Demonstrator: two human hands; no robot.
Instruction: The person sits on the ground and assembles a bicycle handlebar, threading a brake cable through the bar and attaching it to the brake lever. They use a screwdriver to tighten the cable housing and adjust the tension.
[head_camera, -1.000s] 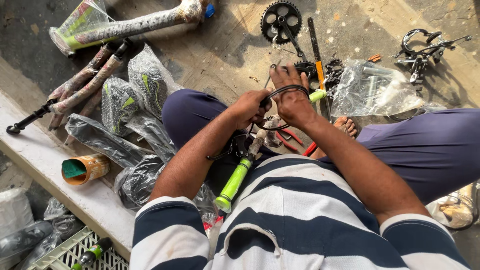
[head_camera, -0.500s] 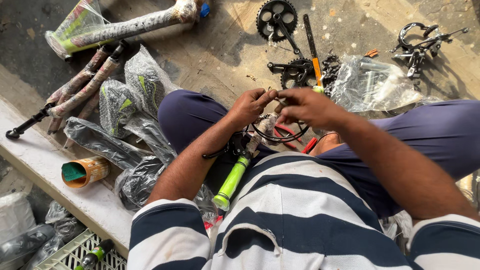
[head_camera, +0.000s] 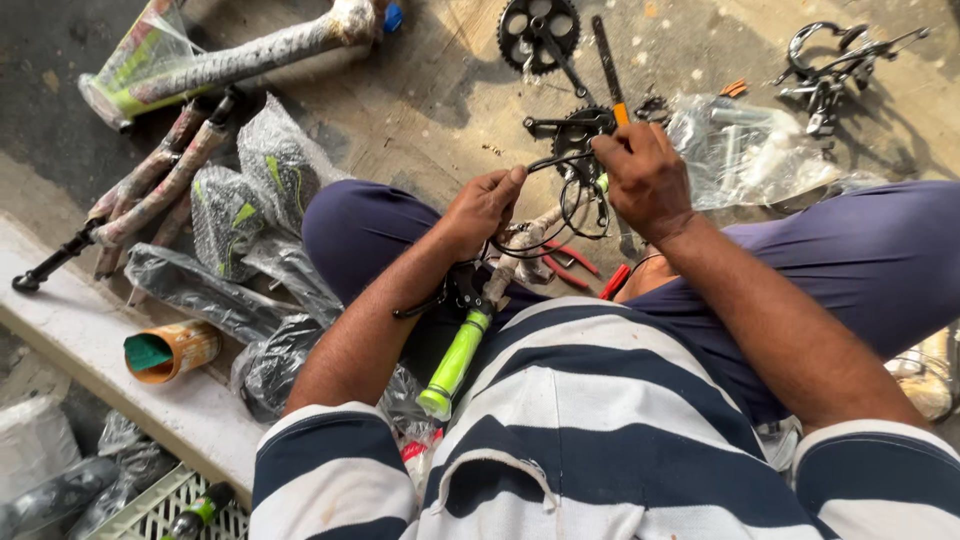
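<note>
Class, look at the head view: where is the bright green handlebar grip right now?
The bright green handlebar grip lies low in the person's lap, just under the left hand, beside the striped shirt.

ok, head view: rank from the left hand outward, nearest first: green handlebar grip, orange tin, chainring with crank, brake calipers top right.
1. green handlebar grip, just below the left hand, over the lap.
2. chainring with crank, above, at top centre.
3. orange tin, far left on the white ledge.
4. brake calipers, top right corner.
</note>
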